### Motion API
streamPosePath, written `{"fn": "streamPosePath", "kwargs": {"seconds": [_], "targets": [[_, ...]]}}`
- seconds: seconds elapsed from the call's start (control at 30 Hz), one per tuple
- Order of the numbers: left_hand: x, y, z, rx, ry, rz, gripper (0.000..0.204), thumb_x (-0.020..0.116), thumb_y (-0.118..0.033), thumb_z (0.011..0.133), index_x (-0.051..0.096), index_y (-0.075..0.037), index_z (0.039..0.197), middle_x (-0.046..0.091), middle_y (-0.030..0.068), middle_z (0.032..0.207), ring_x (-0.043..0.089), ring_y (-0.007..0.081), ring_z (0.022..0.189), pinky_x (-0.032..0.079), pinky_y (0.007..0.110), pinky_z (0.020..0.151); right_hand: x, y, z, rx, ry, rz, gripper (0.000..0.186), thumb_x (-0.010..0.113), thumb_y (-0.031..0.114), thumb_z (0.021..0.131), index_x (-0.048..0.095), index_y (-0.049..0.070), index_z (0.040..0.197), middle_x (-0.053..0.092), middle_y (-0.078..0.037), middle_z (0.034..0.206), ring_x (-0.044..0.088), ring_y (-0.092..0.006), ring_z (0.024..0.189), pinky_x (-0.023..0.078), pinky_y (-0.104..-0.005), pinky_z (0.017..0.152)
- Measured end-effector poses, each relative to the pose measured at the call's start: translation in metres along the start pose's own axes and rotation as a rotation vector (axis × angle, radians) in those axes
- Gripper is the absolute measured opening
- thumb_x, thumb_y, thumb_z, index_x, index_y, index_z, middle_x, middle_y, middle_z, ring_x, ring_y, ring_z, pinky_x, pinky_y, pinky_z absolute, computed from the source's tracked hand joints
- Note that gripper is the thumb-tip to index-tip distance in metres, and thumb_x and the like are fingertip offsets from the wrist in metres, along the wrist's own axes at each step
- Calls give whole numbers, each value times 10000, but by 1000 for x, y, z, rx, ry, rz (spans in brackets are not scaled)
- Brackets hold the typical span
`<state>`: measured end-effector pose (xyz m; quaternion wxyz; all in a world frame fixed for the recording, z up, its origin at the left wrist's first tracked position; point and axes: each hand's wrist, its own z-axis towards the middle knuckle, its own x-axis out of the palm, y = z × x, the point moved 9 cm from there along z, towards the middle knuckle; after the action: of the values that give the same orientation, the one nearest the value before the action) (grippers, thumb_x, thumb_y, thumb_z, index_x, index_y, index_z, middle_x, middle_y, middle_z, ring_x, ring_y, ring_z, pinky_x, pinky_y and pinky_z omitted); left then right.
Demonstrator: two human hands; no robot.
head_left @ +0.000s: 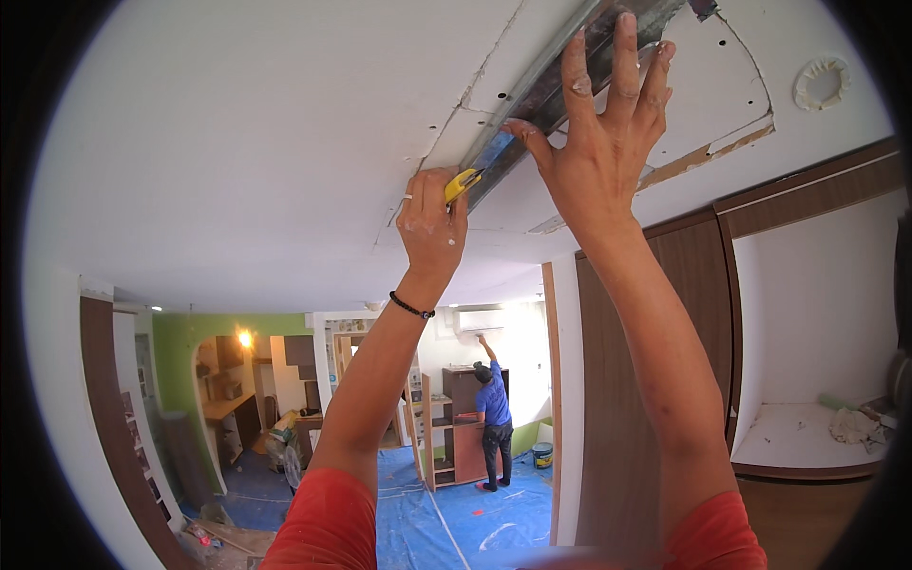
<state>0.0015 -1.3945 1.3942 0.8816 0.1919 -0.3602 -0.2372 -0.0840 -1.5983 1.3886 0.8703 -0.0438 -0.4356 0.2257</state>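
Overhead, a grey metal channel runs diagonally along cut seams in the white ceiling board. My left hand is closed on a yellow utility knife, held against the channel's lower end, with its blade end toward the metal. My right hand rests higher on the channel, fingers spread and stretched out, thumb reaching left onto the metal. To the right, a rounded cut outline with small dark holes surrounds a patch of board. Farther right is a round opening with a torn pale rim.
Dark wooden cabinetry with an open niche stands at right. Below, a co-worker in blue reaches toward a wall air conditioner beside shelving. Blue sheeting covers the floor; a bucket stands there.
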Motion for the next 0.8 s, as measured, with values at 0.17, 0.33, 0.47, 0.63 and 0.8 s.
{"fn": "streamPosePath", "kwargs": {"seconds": [0.17, 0.33, 0.47, 0.63, 0.8], "targets": [[0, -1, 0, -3, 8, 9, 263, 752, -10, 814, 629, -47, 1044, 678, 105, 1002, 665, 326, 936, 549, 411, 752, 0, 1, 1, 7, 10, -13, 1127, 969, 283, 559, 440, 182, 1549, 152, -217, 1699, 117, -543, 1528, 254, -706, 1110], [-1, -1, 0, 23, -16, -15, 245, 754, -5, 835, 645, -39, 1052, 672, 124, 989, 664, 328, 891, 535, 404, 747, -3, 2, -2, -64, -122, 30, 1128, 969, 270, 556, 441, 167, 1547, 183, -218, 1691, 127, -546, 1527, 250, -717, 1113], [-2, -1, 0, 40, -36, -25, 236, 755, -5, 845, 655, -39, 1056, 672, 128, 980, 664, 326, 866, 530, 397, 744, -1, 3, -3, -72, -148, 48, 1130, 971, 268, 538, 452, 150, 1534, 193, -226, 1686, 119, -549, 1529, 237, -733, 1121], [-2, 0, 1, 23, -12, -18, 247, 755, -6, 842, 649, -46, 1062, 673, 126, 1000, 668, 327, 869, 533, 395, 740, 2, 3, 1, -2, -18, 33, 1172, 989, 291, 477, 464, 130, 1513, 186, -240, 1683, 106, -559, 1529, 232, -756, 1114], [-3, 1, -2, 2, -2, 3, 268, 751, -3, 831, 645, -54, 1072, 676, 122, 1016, 670, 327, 887, 539, 404, 746, 5, 4, -2, -6, -11, 1, 1222, 997, 308, 451, 441, 127, 1523, 173, -247, 1683, 103, -566, 1524, 235, -779, 1100]]}}
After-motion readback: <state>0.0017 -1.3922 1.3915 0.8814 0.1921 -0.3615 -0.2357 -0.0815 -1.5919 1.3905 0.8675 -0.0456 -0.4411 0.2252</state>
